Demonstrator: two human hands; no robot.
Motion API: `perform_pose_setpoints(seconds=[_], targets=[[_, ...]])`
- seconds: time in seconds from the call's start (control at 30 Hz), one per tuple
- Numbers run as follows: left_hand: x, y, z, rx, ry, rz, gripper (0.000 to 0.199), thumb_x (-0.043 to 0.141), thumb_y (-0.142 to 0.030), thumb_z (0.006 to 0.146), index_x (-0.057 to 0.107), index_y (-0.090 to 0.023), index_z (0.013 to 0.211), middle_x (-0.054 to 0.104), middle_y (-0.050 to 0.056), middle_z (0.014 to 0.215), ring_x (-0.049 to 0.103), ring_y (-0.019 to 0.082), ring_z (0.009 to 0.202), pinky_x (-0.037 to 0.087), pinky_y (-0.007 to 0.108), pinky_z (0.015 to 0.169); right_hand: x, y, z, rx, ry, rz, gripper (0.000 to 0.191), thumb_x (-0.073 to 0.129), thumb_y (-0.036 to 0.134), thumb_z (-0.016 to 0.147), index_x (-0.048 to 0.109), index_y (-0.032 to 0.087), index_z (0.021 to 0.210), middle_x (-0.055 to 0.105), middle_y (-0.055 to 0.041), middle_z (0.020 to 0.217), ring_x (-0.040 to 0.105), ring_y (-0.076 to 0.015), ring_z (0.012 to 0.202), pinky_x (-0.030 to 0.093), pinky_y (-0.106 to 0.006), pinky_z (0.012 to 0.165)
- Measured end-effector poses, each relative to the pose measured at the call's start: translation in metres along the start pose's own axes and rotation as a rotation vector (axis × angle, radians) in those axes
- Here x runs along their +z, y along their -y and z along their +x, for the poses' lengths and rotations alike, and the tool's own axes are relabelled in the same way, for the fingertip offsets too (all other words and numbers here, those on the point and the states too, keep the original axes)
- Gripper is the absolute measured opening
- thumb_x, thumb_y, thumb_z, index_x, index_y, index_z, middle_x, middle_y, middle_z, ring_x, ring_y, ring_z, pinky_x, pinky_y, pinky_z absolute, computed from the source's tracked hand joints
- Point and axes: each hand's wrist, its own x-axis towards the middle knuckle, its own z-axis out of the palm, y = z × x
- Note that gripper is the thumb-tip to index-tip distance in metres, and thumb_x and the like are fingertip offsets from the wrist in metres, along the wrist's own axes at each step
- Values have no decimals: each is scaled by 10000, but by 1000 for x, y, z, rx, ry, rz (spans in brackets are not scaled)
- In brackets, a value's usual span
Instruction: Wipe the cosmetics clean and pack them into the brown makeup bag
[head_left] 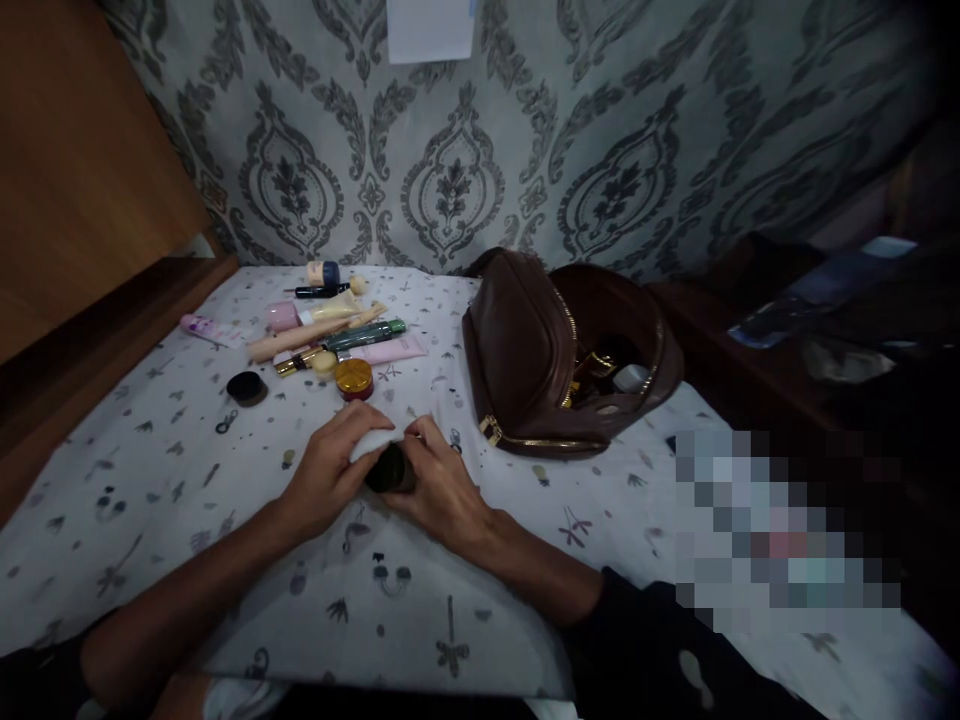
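Both hands meet near the middle of the patterned white cloth. My left hand (pixel 330 465) is closed on a white wipe or tissue (pixel 371 441), which it presses against the upper edge of a dark jar (pixel 389 470). Fingers of my right hand (pixel 442 490) wrap round the right side of this jar, their tips close to the white piece. Just beyond my left hand lies a round container with a gold top (pixel 354 378). Farther left, a black round lid or jar (pixel 246 388) rests on the cloth.
Several tubes, including a green one (pixel 365 335) and a pink one (pixel 390 349), lie behind the hands. An open brown bag (pixel 517 340) with items inside stands right of them. A patterned wall rises behind, and a wooden panel (pixel 90 190) borders the left.
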Motion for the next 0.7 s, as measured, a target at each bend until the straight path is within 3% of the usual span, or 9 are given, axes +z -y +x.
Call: perform_pose_setpoints(seconds=[0.13,0.27,0.37,0.47,0.7], targets=[[2,-9,-3,249,62,103,206,410,-182,975,588,-154,1076,617,114,1023,559,226,968,473,369,843,-2,2,3,70,11,51,264,751,204,657,567,192,846,462,-4,891,547,-165,791,506,-298,707],[6,-15,-5,447,87,255,250,367,-139,984,602,-155,1067,643,124,988,547,239,953,473,394,816,-12,0,12,168,-56,171,231,756,240,640,542,188,710,469,23,762,509,-140,683,431,-264,610],[5,-9,-5,406,56,267,244,381,-103,966,588,-156,1083,625,126,1003,543,233,949,477,375,803,-15,-4,16,205,-108,258,211,776,259,636,608,180,737,504,15,760,525,-149,708,423,-260,621],[0,1,-2,280,12,235,209,420,-142,965,565,-162,1114,598,121,1030,549,226,952,485,357,814,-13,-8,17,154,-125,325,318,820,258,604,667,192,876,540,8,827,556,-165,785,453,-271,688],[-8,6,-5,178,-6,193,196,468,-173,953,567,-198,1120,611,94,1060,595,215,1004,508,318,861,-14,-3,17,115,-177,451,457,851,200,577,680,204,1001,582,1,895,593,-172,850,492,-285,761]])
